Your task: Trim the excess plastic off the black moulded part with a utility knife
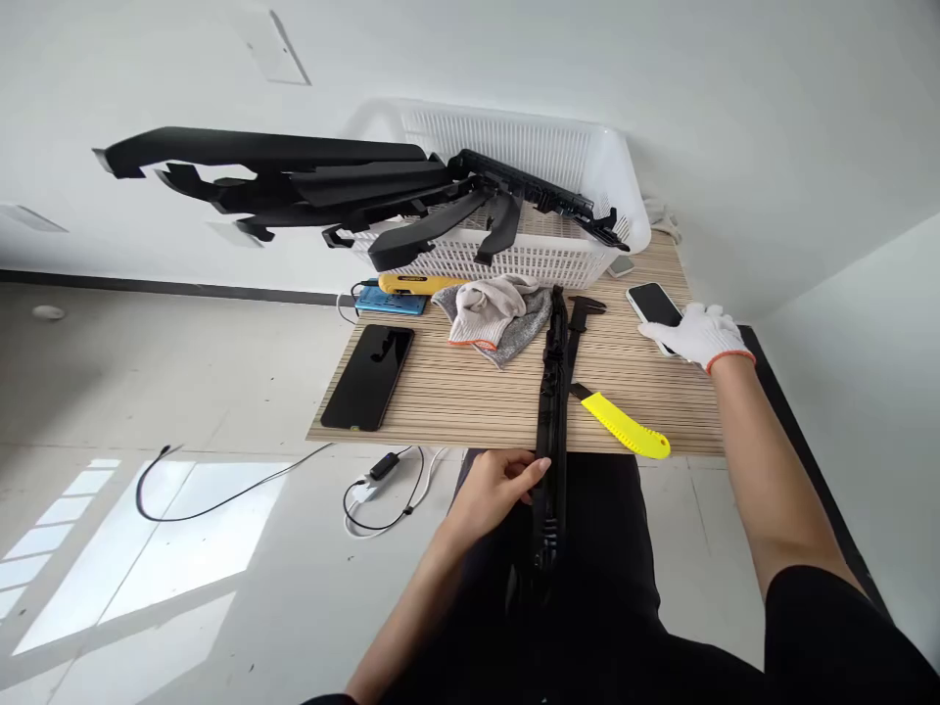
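Bare and ungloved, my left hand (499, 490) grips a long black plastic part (552, 401) between thumb and fingers near the table's front edge. The part's far end rests on the table and its near end reaches over my lap. In a white knit glove with an orange cuff, my right hand (701, 335) grasps a smartphone (656, 305) at the table's right side, covering its lower end. A yellow utility knife (624, 423) lies right of the black part, its tip close to it. Dark calipers (578, 328) lie partly hidden beside the part.
A white plastic basket (617, 186) stands at the back, with several black plastic parts (294, 176) jutting leftward. Before it lie a crumpled glove (493, 308) on a grey cloth, a yellow tool (415, 284) and a blue device (393, 301). A black phone (369, 377) lies left; cables (382, 494) trail on the floor.
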A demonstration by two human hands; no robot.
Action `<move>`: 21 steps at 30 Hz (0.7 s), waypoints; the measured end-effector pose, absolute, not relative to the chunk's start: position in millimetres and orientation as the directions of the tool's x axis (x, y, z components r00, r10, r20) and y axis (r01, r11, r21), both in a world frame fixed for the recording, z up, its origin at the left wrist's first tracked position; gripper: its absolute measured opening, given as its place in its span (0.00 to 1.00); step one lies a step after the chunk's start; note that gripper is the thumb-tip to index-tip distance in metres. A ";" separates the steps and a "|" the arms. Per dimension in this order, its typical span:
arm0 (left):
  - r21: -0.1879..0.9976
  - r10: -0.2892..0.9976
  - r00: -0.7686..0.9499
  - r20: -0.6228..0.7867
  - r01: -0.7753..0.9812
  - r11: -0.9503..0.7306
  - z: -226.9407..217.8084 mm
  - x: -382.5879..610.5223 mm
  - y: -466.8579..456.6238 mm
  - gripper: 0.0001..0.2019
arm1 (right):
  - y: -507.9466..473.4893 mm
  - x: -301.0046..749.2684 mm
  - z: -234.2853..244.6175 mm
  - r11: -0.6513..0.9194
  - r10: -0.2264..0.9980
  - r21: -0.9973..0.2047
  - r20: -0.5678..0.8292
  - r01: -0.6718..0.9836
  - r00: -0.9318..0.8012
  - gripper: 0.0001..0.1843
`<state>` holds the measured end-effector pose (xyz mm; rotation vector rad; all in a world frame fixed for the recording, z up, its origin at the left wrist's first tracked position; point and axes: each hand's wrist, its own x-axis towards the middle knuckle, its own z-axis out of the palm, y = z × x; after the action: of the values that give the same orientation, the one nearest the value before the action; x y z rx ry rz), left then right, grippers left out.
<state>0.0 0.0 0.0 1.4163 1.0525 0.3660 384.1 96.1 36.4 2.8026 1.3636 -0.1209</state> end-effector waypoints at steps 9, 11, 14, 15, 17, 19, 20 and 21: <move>0.912 0.753 0.561 -0.344 0.391 0.125 6.0 24.6 -6.8 0.27 | 110.5 364.5 46.7 -0.646 0.760 -0.126 -0.012 0.753 0.650 0.55; 0.919 0.741 0.581 -0.337 0.375 0.124 2.3 23.8 -6.1 0.27 | 74.0 346.5 54.5 -0.561 0.793 -0.208 0.141 0.801 0.592 0.49; 0.938 0.694 0.642 -0.326 0.312 0.152 -5.5 20.0 -4.3 0.27 | 7.5 314.0 57.6 -0.351 0.923 -0.374 0.015 0.858 0.385 0.36; 0.945 0.679 0.665 -0.312 0.291 0.149 -7.6 18.9 -3.7 0.28 | -11.9 304.4 56.0 -0.274 0.959 -0.402 -0.044 0.874 0.280 0.35; 0.955 0.695 0.669 -0.266 0.281 0.095 -9.4 17.7 -3.1 0.29 | -40.2 290.0 49.8 -0.197 0.980 -0.361 -0.106 0.912 0.170 0.35; 0.949 0.805 0.562 -0.192 0.315 0.007 -7.5 17.8 -2.9 0.29 | -53.8 282.4 40.6 -0.227 0.974 -0.314 -0.048 0.922 0.223 0.32; 0.940 0.870 0.473 -0.141 0.339 -0.032 -5.4 17.9 -3.0 0.29 | -56.4 280.8 35.3 -0.253 0.964 -0.299 0.007 0.920 0.267 0.30; 0.931 0.922 0.378 -0.079 0.358 -0.067 -2.5 17.8 -3.5 0.29 | -57.3 280.1 30.0 -0.267 0.951 -0.295 0.073 0.917 0.300 0.28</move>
<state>17.8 -3.5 -2.5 1.6302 1.1591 0.7011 280.1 -57.3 30.0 2.7471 2.0377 -0.2061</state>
